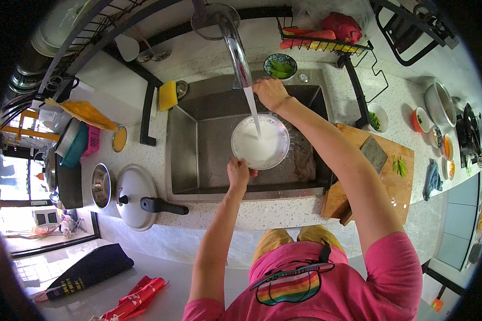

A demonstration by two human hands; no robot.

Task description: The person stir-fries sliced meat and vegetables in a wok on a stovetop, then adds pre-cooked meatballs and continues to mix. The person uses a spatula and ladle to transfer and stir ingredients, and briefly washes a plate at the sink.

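My left hand (239, 175) grips the near rim of a patterned white bowl (280, 158), thumb and fingers at its edge. Cloudy white liquid (251, 144) fills much of the bowl, which I hold over the stainless steel sink (219, 160). A stream of water (252, 106) runs from the chrome faucet (237, 52) into it. My right hand (271, 94) reaches to the right side of the faucet, its fingers closed where the handle sits; the hand hides the handle itself. Behind this hand stands a blue-patterned bowl (280, 66) with green vegetable pieces.
Right of the sink, a wooden cutting board (389, 188) bears a cleaver blade (373, 154) and green slices (399, 166). A pressure cooker lid (136, 196), a steel bowl (101, 185) and a yellow sponge (168, 95) lie on the left. A black rack (355, 92) spans the sink.
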